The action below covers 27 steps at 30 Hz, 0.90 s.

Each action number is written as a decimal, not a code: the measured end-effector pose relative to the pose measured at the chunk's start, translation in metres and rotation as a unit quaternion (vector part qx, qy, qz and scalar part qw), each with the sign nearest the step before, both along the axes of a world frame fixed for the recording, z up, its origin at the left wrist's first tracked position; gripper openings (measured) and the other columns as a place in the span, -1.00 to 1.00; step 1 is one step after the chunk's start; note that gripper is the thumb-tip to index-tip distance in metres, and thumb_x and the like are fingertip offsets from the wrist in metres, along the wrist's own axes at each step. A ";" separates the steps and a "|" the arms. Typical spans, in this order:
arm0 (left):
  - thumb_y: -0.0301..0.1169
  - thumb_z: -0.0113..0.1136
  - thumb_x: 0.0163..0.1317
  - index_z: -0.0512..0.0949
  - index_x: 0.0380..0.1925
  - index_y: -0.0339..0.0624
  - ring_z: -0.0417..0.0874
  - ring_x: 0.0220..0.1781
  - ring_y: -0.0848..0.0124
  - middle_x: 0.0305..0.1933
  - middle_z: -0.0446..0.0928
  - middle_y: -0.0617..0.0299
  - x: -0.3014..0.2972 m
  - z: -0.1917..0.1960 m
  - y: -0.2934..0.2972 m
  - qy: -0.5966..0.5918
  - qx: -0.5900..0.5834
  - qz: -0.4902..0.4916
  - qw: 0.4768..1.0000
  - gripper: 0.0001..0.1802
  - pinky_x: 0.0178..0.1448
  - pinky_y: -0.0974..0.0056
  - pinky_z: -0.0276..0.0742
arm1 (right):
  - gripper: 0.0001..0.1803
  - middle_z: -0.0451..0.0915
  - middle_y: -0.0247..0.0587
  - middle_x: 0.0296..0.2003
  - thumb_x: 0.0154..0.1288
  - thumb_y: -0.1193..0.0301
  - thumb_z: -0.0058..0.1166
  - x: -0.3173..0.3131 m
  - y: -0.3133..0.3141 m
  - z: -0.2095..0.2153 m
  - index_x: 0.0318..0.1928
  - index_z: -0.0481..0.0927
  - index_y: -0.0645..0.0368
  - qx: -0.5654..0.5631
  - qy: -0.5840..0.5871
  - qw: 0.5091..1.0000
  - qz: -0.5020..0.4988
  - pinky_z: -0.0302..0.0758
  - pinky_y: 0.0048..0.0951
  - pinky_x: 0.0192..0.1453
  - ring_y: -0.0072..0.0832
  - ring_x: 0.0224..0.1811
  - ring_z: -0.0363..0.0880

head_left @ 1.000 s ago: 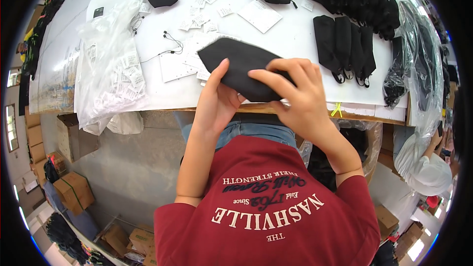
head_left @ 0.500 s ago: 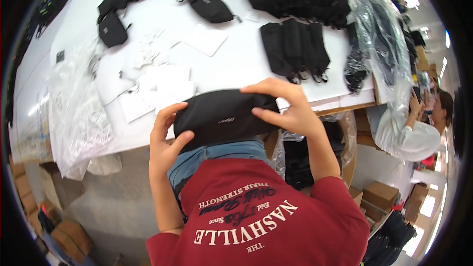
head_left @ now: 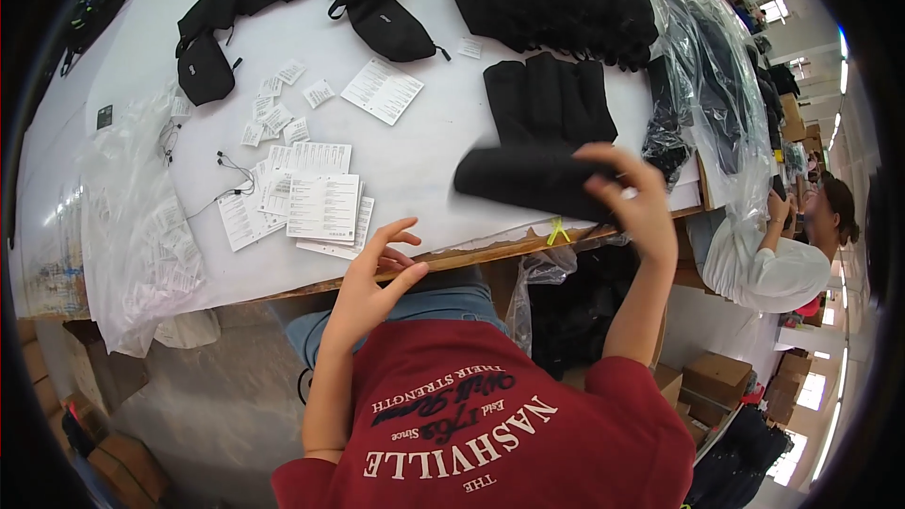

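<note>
My right hand grips one end of a black fabric pouch, smeared by motion, above the table's front edge. Just behind it lies a short row of similar black pouches, partly covered by the held one. My left hand is empty, its fingers apart and curved, in front of the table edge. Nearest to that hand is a stack of white printed cards on the white table.
A large pile of black pouches fills the back right, beside clear-wrapped goods. Loose black pouches and small white tags lie farther left. A clear plastic bag hangs over the left edge. Another person sits at right.
My left hand has let go of the pouch and moved slightly right and down. My right hand has carried the pouch right, over beside the row of pouches.
</note>
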State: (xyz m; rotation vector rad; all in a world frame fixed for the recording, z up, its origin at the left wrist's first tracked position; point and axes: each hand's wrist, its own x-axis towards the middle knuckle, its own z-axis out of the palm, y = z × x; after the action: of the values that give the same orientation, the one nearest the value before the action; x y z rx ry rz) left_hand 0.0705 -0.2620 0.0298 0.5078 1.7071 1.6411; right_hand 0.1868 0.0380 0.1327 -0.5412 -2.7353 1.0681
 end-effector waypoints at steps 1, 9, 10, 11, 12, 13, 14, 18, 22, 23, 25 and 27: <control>-0.45 0.26 0.16 0.52 0.02 -0.15 0.55 -0.25 0.53 -0.11 0.56 0.26 0.000 -0.002 0.001 -0.013 0.009 0.007 1.000 -0.61 -0.09 0.42 0.48 | -0.64 0.61 -0.32 -0.03 0.21 0.44 0.18 0.009 0.024 -0.011 0.05 0.56 0.10 -0.019 0.147 0.983 -0.103 0.45 -0.58 -0.16 -0.56 -0.10 0.54; -0.36 0.19 0.24 0.54 -0.09 -0.22 0.60 -0.17 0.45 -0.23 0.61 0.21 -0.002 -0.028 -0.011 -0.001 -0.052 -0.084 0.995 -0.72 0.00 0.34 0.48 | -0.53 0.54 -0.10 0.05 0.15 0.56 0.10 0.012 0.141 -0.117 0.12 0.50 0.06 0.306 0.148 0.896 -0.284 0.39 -0.26 0.17 -0.13 0.08 0.51; -0.36 0.18 0.24 0.54 -0.09 -0.23 0.60 -0.16 0.42 -0.22 0.61 0.20 -0.001 -0.028 -0.013 0.006 -0.058 -0.096 0.994 -0.73 0.01 0.33 0.48 | -0.48 0.52 -0.09 0.06 0.09 0.60 0.06 0.004 0.130 -0.128 0.13 0.48 0.05 0.296 0.086 0.920 -0.241 0.38 -0.29 0.18 -0.12 0.09 0.49; -0.36 0.17 0.25 0.54 -0.10 -0.25 0.61 -0.15 0.40 -0.21 0.61 0.18 0.001 -0.027 -0.014 0.013 -0.064 -0.106 0.992 -0.73 0.01 0.32 0.48 | -0.43 0.50 -0.08 0.06 0.04 0.63 0.02 -0.002 0.118 -0.138 0.15 0.46 0.04 0.285 0.024 0.938 -0.194 0.38 -0.31 0.19 -0.11 0.10 0.47; -0.36 0.17 0.25 0.54 -0.10 -0.25 0.61 -0.15 0.40 -0.21 0.61 0.18 0.002 -0.025 -0.019 0.012 -0.071 -0.090 0.993 -0.73 0.01 0.32 0.48 | -0.36 0.48 -0.05 0.06 -0.03 0.66 -0.07 -0.009 0.111 -0.139 0.17 0.42 0.05 0.260 0.052 0.943 -0.203 0.37 -0.30 0.21 -0.09 0.13 0.44; -0.38 0.15 0.26 0.54 -0.11 -0.26 0.61 -0.14 0.38 -0.21 0.61 0.16 0.002 -0.023 -0.020 0.021 -0.066 -0.097 0.993 -0.75 0.02 0.32 0.48 | -0.34 0.46 0.00 0.06 -0.04 0.65 -0.09 -0.008 0.115 -0.143 0.20 0.38 0.11 0.243 0.092 0.946 -0.195 0.35 -0.27 0.22 -0.07 0.15 0.41; -0.40 0.12 0.27 0.54 -0.11 -0.27 0.62 -0.13 0.35 -0.22 0.60 0.14 0.002 -0.020 -0.020 0.031 -0.062 -0.101 0.992 -0.76 0.02 0.32 0.48 | -0.32 0.43 0.03 0.09 -0.05 0.65 -0.10 -0.002 0.118 -0.145 0.21 0.36 0.13 0.247 0.109 0.944 -0.193 0.34 -0.25 0.24 -0.06 0.18 0.38; -0.50 0.03 0.28 0.53 -0.14 -0.29 0.62 -0.14 0.33 -0.20 0.59 0.10 -0.014 -0.008 -0.017 0.071 -0.032 -0.059 0.995 -0.81 0.01 0.29 0.50 | -0.23 0.25 0.09 0.23 0.02 0.60 0.02 0.017 0.112 -0.155 0.33 0.16 0.21 0.203 0.161 0.930 -0.260 0.28 -0.18 0.30 -0.04 0.25 0.30; -0.49 0.05 0.26 0.54 -0.14 -0.25 0.60 -0.10 0.28 -0.17 0.58 0.13 -0.054 -0.006 -0.021 0.175 -0.015 0.060 0.983 -0.80 0.08 0.25 0.47 | -0.14 0.12 0.09 0.34 0.09 0.56 0.12 0.031 0.110 -0.179 0.40 0.01 0.21 0.133 0.236 0.902 -0.335 0.22 -0.14 0.36 -0.06 0.32 0.24; -0.44 0.09 0.24 0.51 -0.07 -0.25 0.54 0.00 0.25 -0.07 0.54 0.11 -0.066 -0.008 -0.023 0.248 -0.063 0.113 0.960 -0.74 0.14 0.24 0.41 | -0.14 0.12 0.11 0.34 0.09 0.56 0.10 0.030 0.108 -0.186 0.40 0.00 0.20 0.103 0.256 0.896 -0.348 0.21 -0.14 0.37 -0.07 0.34 0.23; -0.40 0.14 0.22 0.48 -0.01 -0.25 0.49 0.10 0.22 0.03 0.50 0.08 -0.075 -0.017 -0.031 0.318 -0.121 0.169 0.925 -0.67 0.21 0.22 0.36 | -0.14 0.18 0.16 0.31 0.12 0.55 0.08 0.021 0.090 -0.188 0.41 -0.03 0.18 0.065 0.256 0.896 -0.358 0.20 -0.15 0.37 -0.05 0.33 0.23; -0.28 0.22 0.16 0.36 0.14 -0.23 0.28 0.27 0.06 0.22 0.32 -0.02 -0.076 -0.031 -0.038 0.390 -0.256 0.211 0.859 -0.45 0.32 0.13 0.21 | -0.16 0.30 0.22 0.24 0.13 0.55 0.07 0.013 0.076 -0.187 0.41 0.00 0.13 0.109 0.245 0.893 -0.361 0.20 -0.09 0.35 -0.02 0.32 0.25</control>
State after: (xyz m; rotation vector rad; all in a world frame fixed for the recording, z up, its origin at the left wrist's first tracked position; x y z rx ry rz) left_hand -0.0055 -0.2996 -0.0012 0.6031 2.9231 1.2039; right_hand 0.2001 0.1142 -0.0545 -0.9815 -1.9123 0.5848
